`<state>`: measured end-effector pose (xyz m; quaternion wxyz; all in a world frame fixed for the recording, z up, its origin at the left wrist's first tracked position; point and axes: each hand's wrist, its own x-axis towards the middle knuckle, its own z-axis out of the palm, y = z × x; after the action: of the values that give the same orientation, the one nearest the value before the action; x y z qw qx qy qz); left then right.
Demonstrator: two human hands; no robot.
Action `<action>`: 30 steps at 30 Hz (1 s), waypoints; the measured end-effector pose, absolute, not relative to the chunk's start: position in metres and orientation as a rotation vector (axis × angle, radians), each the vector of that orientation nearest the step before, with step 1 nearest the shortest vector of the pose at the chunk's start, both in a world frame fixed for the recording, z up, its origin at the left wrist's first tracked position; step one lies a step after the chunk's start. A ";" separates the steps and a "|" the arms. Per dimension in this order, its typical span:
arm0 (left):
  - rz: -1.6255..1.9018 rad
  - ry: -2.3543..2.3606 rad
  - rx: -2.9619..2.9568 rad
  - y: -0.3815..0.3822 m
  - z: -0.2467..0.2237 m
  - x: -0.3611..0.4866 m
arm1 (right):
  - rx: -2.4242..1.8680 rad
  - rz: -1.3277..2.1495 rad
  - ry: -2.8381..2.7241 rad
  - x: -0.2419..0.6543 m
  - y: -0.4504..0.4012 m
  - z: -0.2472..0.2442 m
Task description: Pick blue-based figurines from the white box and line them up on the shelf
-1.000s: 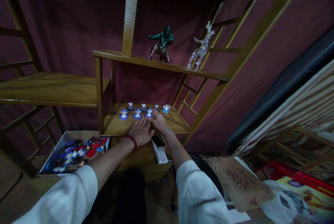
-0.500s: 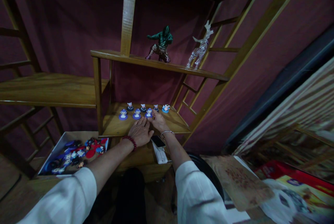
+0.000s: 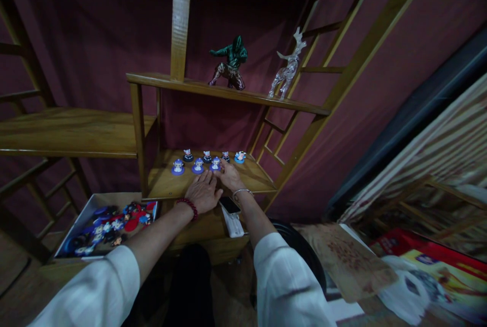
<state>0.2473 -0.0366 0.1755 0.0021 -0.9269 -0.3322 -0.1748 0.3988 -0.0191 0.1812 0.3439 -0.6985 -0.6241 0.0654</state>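
On the lower shelf, three small figurines on purple bases stand in a front row: a left one, a middle one and a right one. My right hand, with a bracelet at the wrist, has thumb and forefinger closed at the right one's base. My left hand, wearing red beads, lies palm down at the shelf's front edge, fingers stretched out just before the front row. Behind stand several figurines on dark bases, such as a grey one, and a light-blue one.
Above, a shelf board carries a green crouching statue and a clear deer figure. An open box of jumbled figurines stands lower left. A phone lies below my hands. A wooden post bounds the shelf's left side.
The whole view has shifted slightly. Both hands and the figurines keep nearly the same places relative to each other.
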 end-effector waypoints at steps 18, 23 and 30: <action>-0.553 -1.028 -2.896 -0.036 0.175 0.247 | -1.850 0.129 -1.621 0.401 -0.017 0.178; -0.529 -1.034 -2.909 -0.037 0.176 0.247 | -1.864 0.130 -1.611 0.399 -0.018 0.179; -0.563 -1.045 -2.907 -0.038 0.176 0.247 | -1.856 0.126 -1.604 0.400 -0.016 0.177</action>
<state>0.2470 -0.0378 0.1758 0.0006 -0.9258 -0.3327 -0.1794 0.4002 -0.0156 0.1768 0.3360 -0.7115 -0.6152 0.0483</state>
